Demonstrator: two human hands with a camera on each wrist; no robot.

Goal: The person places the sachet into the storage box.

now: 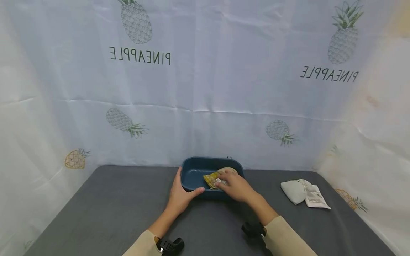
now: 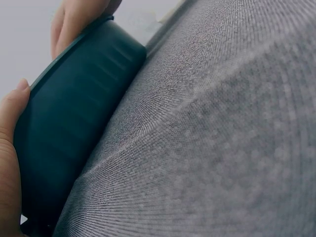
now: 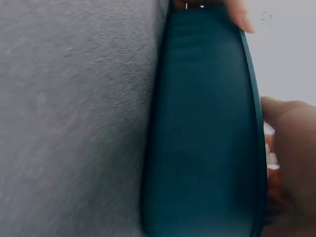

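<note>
A dark blue oblong plastic bin (image 1: 193,174) stands at the far edge of the table. My left hand (image 1: 179,196) holds its left end, the thumb lying along the near rim and the fingers round the side. Reaching over the near wall, my right hand (image 1: 236,186) has thumb and fingers on a yellow printed packet (image 1: 209,179) inside. A pale rounded item (image 1: 229,170) lies behind that hand, partly covered by it. Both wrist views show mainly the outer wall of the bin (image 2: 74,108); the packet is mostly hidden there.
To the right on the dark grey table (image 1: 112,206) lie a pale tied cloth pouch (image 1: 293,191) and, against it, a small flat white bag (image 1: 316,197) with print. A white curtain (image 1: 205,81) with pineapple prints hangs right behind the table and along both sides.
</note>
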